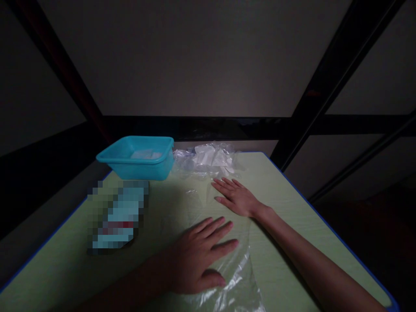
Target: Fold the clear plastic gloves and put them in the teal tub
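A clear plastic bag (238,277) lies spread over the middle of the table and runs off the near edge of the view. My left hand (203,255) rests palm down on it, fingers stretched and thumb apart. Farther off and to the right, my right hand (235,197) is also flat, palm down, with its fingertips at the bag's far part. Neither hand grips anything. Just beyond the right fingertips sits a crumpled heap of clear plastic (211,158) with whitish pieces in it.
A turquoise plastic basin (143,162) with something white inside stands at the table's back left. In front of it lies a pixelated, blurred-out object (121,216). The pale green table (282,190) has a blue edge, and a panelled wall rises behind it.
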`<state>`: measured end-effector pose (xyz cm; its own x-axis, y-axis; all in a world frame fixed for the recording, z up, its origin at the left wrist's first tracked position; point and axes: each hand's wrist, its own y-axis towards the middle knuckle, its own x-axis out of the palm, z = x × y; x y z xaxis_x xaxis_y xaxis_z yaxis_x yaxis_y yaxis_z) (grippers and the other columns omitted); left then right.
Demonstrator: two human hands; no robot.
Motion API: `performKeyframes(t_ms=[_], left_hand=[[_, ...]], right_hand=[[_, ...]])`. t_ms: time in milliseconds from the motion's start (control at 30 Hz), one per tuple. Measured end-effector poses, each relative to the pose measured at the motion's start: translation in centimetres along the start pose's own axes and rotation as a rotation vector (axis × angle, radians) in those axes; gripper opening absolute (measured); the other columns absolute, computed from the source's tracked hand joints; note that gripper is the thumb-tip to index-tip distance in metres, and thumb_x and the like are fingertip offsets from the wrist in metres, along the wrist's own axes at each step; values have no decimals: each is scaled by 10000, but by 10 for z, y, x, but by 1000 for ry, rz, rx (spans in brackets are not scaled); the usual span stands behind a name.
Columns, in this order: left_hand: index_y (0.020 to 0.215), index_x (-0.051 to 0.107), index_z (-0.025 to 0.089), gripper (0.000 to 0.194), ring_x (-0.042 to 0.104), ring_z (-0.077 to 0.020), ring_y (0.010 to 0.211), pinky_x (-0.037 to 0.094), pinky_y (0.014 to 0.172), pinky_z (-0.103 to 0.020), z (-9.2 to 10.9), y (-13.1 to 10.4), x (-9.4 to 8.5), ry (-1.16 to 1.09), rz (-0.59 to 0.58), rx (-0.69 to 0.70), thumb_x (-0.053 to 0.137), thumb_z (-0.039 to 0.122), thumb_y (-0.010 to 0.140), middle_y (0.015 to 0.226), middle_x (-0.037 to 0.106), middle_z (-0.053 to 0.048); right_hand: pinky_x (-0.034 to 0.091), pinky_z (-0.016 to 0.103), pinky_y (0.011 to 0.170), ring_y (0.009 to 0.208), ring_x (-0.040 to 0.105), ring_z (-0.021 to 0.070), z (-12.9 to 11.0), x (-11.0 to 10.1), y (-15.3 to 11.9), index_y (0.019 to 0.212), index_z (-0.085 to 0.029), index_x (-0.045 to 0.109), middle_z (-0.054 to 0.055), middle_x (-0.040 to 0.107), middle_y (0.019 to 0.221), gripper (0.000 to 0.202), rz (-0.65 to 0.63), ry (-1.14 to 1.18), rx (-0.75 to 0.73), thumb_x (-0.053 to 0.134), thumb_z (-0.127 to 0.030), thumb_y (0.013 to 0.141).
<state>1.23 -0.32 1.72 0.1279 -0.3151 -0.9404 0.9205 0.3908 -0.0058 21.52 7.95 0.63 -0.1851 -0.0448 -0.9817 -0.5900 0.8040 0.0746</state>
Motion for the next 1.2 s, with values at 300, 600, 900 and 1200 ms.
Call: performKeyframes(t_ms=[300, 600, 900, 1200], left_hand=[[1324, 405, 155, 514, 275, -262, 1322, 250, 1075, -446, -1, -2, 3, 59, 255, 15, 515, 319, 850, 1432, 327, -136], [1306, 406, 81, 465, 343, -253, 1290, 313, 1046, -427, -26, 0, 17, 208, 332, -367, 419, 219, 862, 1383, 399, -172], [1321, 411, 140, 546, 228, -323, 1330, 209, 1046, -553, -23, -2, 12, 79, 327, -436, 497, 353, 826, 1426, 339, -132], [955, 643, 122, 356, 568, -236, 1072, 382, 978, -382, -45, -9, -23, -710, 967, -611, 447, 387, 820, 1089, 655, -107]], right_hand=[[332, 428, 1037, 1233, 436, 226, -2, -8, -10, 1241, -124, 510, 125, 509, 1303, 398, 304, 141, 91, 359, -181, 877], [262, 406, 1080, 1301, 324, 240, -35, -2, -19, 1327, -24, 394, 163, 374, 1396, 458, 60, 121, -71, 335, -235, 925], [234, 516, 1060, 1333, 234, 288, -21, 1, -20, 1381, -213, 331, 85, 284, 1451, 546, 18, -13, -54, 346, -488, 910], [423, 385, 923, 1088, 510, 213, -39, -17, -28, 1045, -139, 594, 118, 576, 1161, 284, 201, 153, -278, 385, -286, 922]])
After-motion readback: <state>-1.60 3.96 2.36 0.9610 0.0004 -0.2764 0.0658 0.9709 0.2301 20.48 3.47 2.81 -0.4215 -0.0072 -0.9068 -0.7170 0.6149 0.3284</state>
